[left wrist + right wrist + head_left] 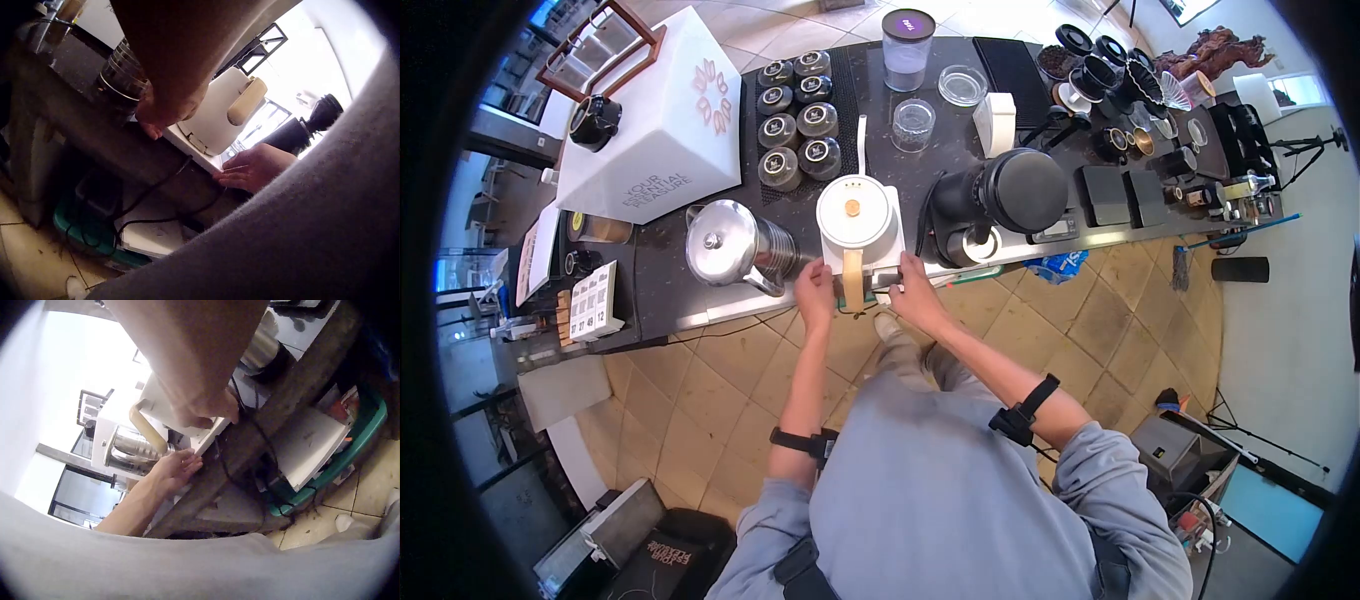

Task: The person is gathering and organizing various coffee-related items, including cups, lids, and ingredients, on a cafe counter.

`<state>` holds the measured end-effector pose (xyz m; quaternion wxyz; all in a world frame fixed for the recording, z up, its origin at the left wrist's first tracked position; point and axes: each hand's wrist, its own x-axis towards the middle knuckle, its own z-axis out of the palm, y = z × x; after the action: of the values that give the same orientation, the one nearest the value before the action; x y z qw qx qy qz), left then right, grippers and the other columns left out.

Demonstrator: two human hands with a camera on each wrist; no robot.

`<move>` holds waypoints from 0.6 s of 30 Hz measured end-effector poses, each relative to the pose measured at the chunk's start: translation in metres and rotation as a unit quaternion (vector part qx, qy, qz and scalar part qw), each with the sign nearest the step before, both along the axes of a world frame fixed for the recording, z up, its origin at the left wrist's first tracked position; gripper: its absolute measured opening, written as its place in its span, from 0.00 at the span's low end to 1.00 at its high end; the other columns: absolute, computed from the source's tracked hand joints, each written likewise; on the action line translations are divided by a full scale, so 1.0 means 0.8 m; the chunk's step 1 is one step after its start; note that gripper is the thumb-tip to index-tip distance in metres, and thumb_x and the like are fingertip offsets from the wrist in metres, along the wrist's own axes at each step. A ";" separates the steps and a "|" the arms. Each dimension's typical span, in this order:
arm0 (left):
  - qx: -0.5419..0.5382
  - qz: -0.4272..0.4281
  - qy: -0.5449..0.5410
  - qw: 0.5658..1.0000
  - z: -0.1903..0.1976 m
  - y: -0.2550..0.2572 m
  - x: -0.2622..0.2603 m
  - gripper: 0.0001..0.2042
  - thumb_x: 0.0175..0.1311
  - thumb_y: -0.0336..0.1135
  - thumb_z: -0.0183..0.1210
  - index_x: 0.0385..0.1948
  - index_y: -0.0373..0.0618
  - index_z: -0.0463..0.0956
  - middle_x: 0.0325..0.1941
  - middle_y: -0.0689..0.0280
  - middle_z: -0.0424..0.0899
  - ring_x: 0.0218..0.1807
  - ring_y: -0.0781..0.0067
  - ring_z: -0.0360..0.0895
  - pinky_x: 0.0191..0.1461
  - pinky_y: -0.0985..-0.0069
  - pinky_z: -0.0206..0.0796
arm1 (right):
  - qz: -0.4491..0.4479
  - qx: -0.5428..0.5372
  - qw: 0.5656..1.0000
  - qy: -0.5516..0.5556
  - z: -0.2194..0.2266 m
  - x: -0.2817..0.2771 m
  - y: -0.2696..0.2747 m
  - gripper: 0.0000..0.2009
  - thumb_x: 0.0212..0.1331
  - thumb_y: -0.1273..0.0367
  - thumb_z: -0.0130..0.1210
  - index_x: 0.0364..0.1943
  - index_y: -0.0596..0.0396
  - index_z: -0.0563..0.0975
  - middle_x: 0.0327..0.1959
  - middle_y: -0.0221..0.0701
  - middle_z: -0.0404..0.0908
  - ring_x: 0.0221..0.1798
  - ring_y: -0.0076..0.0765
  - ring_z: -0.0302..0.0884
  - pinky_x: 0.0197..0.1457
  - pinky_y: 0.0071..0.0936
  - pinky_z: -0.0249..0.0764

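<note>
My shirt (940,480) closest | left hand (814,290), right hand (916,297): fingers nearly straight, gripping nothing, touching base (898,238) corners, perhaps steadying it | kettle (867,227) on base, handle (853,283) my way, presumably for easy reach

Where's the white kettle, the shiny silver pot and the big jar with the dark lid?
White kettle (858,228), head view: on its lid, beside the knob.
Silver pot (735,247), head view: on its lid.
Jar (908,60), head view: on its side, below the lid.
</note>
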<state>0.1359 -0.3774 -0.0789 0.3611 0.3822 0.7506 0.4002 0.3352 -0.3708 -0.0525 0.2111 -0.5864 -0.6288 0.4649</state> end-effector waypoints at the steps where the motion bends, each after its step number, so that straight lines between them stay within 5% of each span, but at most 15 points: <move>1: 0.000 -0.001 0.008 1.000 0.000 -0.001 0.000 0.13 0.67 0.32 0.57 0.49 0.33 0.78 0.37 0.58 0.86 0.37 0.73 0.80 0.44 0.75 0.71 | 0.004 -0.011 1.000 0.003 0.008 0.001 0.001 0.33 0.56 0.74 0.48 0.66 0.76 0.54 0.67 0.60 0.54 0.68 0.64 0.59 0.71 0.41 0.60; 10: -0.008 0.020 0.024 0.999 0.010 -0.002 0.008 0.11 0.65 0.30 0.57 0.44 0.33 0.78 0.38 0.55 0.85 0.40 0.65 0.82 0.47 0.70 0.72 | 0.008 0.003 0.999 -0.049 0.007 -0.004 0.011 0.31 0.57 0.72 0.51 0.63 0.78 0.60 0.67 0.57 0.56 0.65 0.60 0.66 0.67 0.39 0.66; 13: -0.014 0.013 0.020 1.000 0.010 -0.005 0.010 0.10 0.66 0.30 0.57 0.44 0.33 0.78 0.37 0.56 0.85 0.39 0.66 0.82 0.47 0.70 0.72 | 0.005 -0.042 0.999 -0.017 0.001 -0.004 0.012 0.31 0.55 0.73 0.50 0.64 0.77 0.59 0.68 0.63 0.53 0.70 0.67 0.56 0.71 0.43 0.59; 15: -0.007 0.020 0.011 1.000 0.008 -0.007 0.012 0.10 0.66 0.30 0.56 0.43 0.34 0.77 0.37 0.56 0.84 0.39 0.67 0.81 0.47 0.71 0.72 | 0.005 0.004 0.998 -0.055 0.000 -0.004 0.012 0.30 0.56 0.73 0.51 0.63 0.78 0.60 0.66 0.58 0.57 0.59 0.58 0.72 0.63 0.39 0.70; 18: 0.013 0.018 0.025 0.999 0.007 -0.010 0.014 0.09 0.67 0.29 0.57 0.44 0.35 0.78 0.37 0.60 0.85 0.37 0.72 0.80 0.43 0.74 0.71 | 0.014 -0.003 0.998 -0.060 0.004 -0.001 0.013 0.30 0.56 0.73 0.51 0.62 0.78 0.61 0.65 0.59 0.59 0.58 0.60 0.71 0.62 0.40 0.70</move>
<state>0.1471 -0.3851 -0.0736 0.3298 0.3835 0.7610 0.4063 0.3341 -0.3606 -0.0493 0.1643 -0.6054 -0.6469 0.4337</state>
